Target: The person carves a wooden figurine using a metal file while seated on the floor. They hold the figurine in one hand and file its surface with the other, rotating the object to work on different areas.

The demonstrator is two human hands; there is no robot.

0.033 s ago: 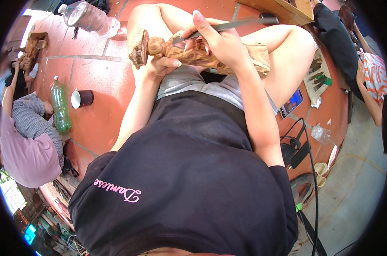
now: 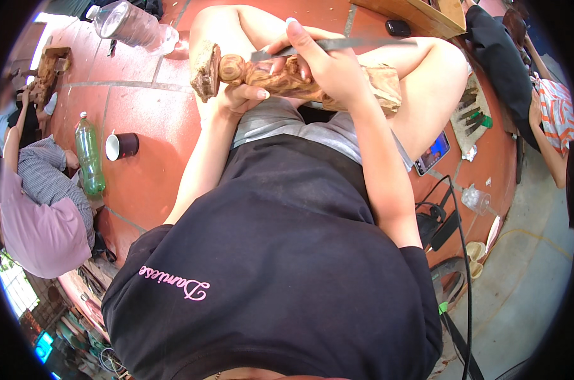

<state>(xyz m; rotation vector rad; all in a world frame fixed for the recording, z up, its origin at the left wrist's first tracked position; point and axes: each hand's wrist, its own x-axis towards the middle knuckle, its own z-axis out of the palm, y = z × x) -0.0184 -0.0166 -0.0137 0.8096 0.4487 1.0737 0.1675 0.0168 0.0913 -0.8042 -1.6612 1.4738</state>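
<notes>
Across my lap lies a carved wooden figure (image 2: 264, 75), brown with wavy grain, with a rounded knob near its left end and a rough block at the right. My left hand (image 2: 239, 96) is closed around it from below, near the knob, thumb on the near side. Above the figure, my right hand (image 2: 328, 66) grips a long, flat, dark file (image 2: 340, 44), whose left end is by the carving. The file's right end is blurred and sticks out over my right leg. Some of my right fingertips touch the wood.
On the tiles to the left are a large clear bottle (image 2: 132, 26), a green bottle (image 2: 89, 155) and a dark cup (image 2: 122, 146). At right lie a phone (image 2: 433, 153), several tools on a mat (image 2: 472, 117) and a black cable (image 2: 451, 190). People sit on both sides.
The file has tilted: its right end has swung down toward me, uncovering a small black object on the floor, and its left end has risen slightly leftward. My left hand stays put.
</notes>
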